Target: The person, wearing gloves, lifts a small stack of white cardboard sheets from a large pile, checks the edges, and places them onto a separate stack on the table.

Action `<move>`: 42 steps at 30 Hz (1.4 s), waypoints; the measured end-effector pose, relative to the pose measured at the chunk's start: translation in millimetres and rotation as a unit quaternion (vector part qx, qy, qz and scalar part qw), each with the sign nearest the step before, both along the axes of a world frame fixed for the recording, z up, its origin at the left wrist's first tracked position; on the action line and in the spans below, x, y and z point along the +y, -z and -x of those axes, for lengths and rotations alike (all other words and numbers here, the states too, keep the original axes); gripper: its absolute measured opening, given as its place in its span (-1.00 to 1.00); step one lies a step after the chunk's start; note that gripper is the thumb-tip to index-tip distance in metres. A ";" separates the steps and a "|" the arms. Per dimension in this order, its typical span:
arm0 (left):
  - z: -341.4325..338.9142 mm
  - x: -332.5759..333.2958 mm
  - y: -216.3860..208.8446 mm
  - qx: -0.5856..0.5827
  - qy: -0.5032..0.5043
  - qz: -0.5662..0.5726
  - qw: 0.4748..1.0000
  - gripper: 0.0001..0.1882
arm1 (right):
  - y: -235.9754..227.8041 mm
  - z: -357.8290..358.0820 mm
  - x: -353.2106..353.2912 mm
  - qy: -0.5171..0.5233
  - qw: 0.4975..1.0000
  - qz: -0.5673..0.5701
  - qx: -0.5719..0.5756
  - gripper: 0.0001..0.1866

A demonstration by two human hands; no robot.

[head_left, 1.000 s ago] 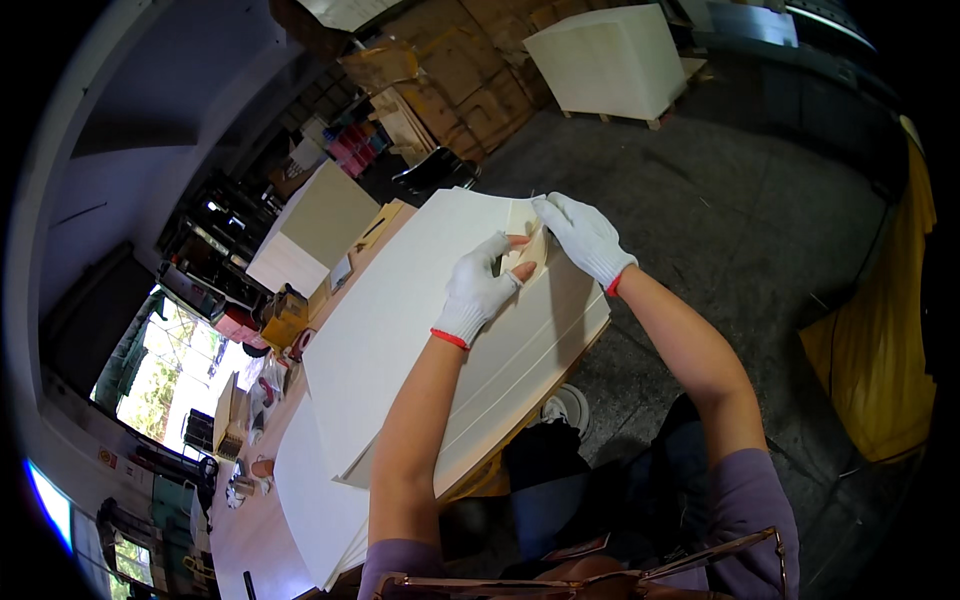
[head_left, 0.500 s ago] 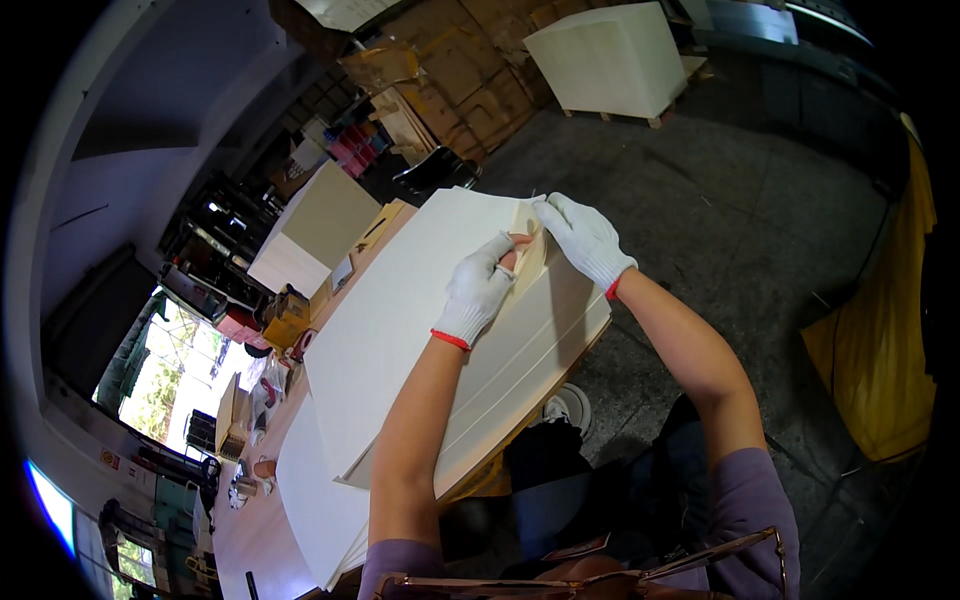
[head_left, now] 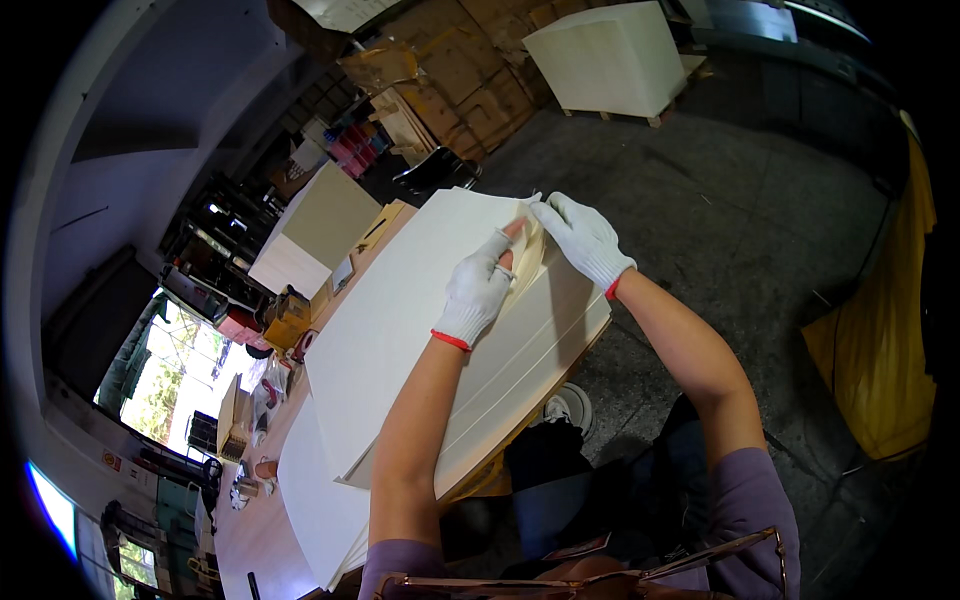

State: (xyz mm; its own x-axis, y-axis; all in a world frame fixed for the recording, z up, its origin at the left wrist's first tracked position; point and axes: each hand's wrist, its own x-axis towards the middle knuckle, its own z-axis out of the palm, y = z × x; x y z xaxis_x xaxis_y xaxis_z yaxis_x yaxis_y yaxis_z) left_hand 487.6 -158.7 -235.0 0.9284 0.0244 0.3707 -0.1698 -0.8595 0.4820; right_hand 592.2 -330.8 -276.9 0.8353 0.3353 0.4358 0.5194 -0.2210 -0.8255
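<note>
**Paper [head_left: 400, 345] curls up at 1 corner**

The white paper lies in a big pile on the table [head_left: 265, 545]. The left hand [head_left: 480, 285] is on top of it, its bare thumb and pointing finger apart, by the curled edges. The right hand [head_left: 582, 238] is clamped on the far corner of the paper. The 2 gloves [head_left: 465, 312] are white with red cuffs. Past the table, a big white stack [head_left: 610, 65] sits on a pallet [head_left: 655, 122].

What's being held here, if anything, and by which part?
The white-gloved right hand holds curled white sheets by their far corner; whether the gloved left hand grips them is unclear.
</note>
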 end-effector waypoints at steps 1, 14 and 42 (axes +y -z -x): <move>-0.4 1.6 0.9 -0.016 0.020 -0.019 1.000 -0.65 | 1.3 -1.7 0.9 0.001 1.000 0.010 0.001 -0.42; 4.4 -9.0 1.1 -0.008 0.017 -0.081 0.997 -0.46 | 4.2 -6.9 -8.2 0.015 1.000 -0.005 0.000 -0.41; -7.5 14.5 10.3 0.052 0.018 0.087 0.995 -0.58 | 0.4 -11.3 4.0 -0.025 0.999 -0.032 -0.003 -0.44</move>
